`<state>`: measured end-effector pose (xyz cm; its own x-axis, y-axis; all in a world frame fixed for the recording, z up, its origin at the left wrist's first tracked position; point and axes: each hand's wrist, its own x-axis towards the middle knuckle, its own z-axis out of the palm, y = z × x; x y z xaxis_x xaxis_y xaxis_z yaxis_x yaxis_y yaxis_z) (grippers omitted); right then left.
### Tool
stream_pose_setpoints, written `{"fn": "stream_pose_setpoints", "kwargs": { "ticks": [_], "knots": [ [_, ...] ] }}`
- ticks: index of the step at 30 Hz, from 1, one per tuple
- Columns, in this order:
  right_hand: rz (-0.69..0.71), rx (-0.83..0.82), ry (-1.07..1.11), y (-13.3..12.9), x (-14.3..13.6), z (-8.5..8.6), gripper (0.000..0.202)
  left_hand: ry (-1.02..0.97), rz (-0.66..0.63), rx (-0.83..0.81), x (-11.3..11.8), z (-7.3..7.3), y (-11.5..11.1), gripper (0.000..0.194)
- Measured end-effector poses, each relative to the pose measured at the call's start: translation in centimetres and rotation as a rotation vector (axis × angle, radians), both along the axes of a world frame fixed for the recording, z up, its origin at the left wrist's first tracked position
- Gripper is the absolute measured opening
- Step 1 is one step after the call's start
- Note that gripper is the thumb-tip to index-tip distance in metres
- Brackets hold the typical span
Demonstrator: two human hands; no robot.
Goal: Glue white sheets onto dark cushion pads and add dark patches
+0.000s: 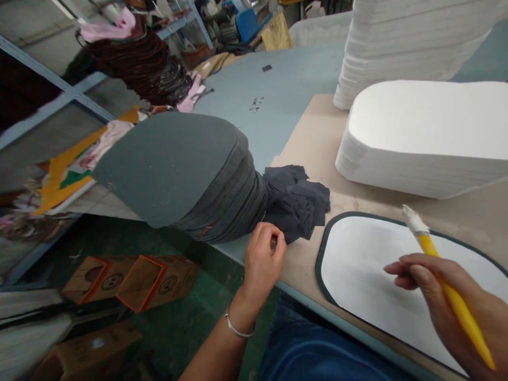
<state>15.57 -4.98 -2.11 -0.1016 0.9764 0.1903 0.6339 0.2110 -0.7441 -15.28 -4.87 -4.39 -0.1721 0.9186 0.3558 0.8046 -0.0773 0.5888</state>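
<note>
My left hand (pixel 264 254) is closed in a pinch beside a tall stack of dark grey rounded sheets (pixel 174 164); whatever lies between its fingertips is too small to make out. Small dark fabric pieces (pixel 297 203) lie in a loose heap just beyond it. At the right, my right hand (pixel 444 296) holds a yellow-handled brush (pixel 456 301), its pale bristles pointing up and away. Below that hand lies a white rounded panel (pixel 357 259) with a dark border, flat on the brown board (pixel 305 132).
Behind the panel stands a stack of white rounded pieces (pixel 428 121), with a taller white stack (pixel 400 42) farther back. The blue-green table (pixel 234 79) has its near edge by my lap. Cardboard boxes (pixel 130 283) are on the floor at left.
</note>
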Motion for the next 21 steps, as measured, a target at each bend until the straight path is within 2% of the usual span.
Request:
{"fn": "stream_pose_setpoints", "kwargs": {
  "ticks": [2,4,7,9,11,13,15,17,19,21],
  "knots": [
    [0.002,0.068,-0.055,0.1,-1.4,0.3,0.025,-0.049,-0.083,0.012,1.5,1.3,-0.6,0.013],
    [0.027,0.110,-0.014,0.1,-2.7,0.3,0.024,-0.081,-0.179,0.017,3.4,2.3,-0.9,0.013],
    [0.077,0.114,0.111,-0.1,-3.8,0.1,0.023,-0.102,-0.336,0.039,6.5,3.0,-1.0,0.013],
    [0.042,0.149,0.142,-0.5,-3.9,0.3,0.020,-0.143,-0.398,0.047,8.4,2.8,-0.9,0.012],
    [-0.022,0.187,0.137,-1.1,-3.4,0.4,0.016,-0.298,-0.394,-0.005,9.9,2.3,-0.7,0.007],
    [-0.075,0.204,0.121,-1.9,-2.4,0.5,0.017,-0.578,-0.374,-0.180,11.1,1.7,-0.4,0.014],
    [-0.121,0.208,0.103,-2.5,-1.3,0.2,0.016,-0.879,-0.401,-0.439,12.1,1.0,0.0,0.027],
    [-0.163,0.200,0.088,-2.9,-0.2,-0.3,0.016,-1.058,-0.439,-0.639,12.9,0.5,0.5,0.033],
    [-0.203,0.180,0.071,-2.9,0.7,-1.1,0.016,-1.074,-0.433,-0.688,13.8,0.1,1.0,0.035],
    [-0.253,0.141,0.050,-2.3,1.4,-2.0,0.016,-0.963,-0.404,-0.622,14.6,-0.3,1.8,0.032]
  ]
}}
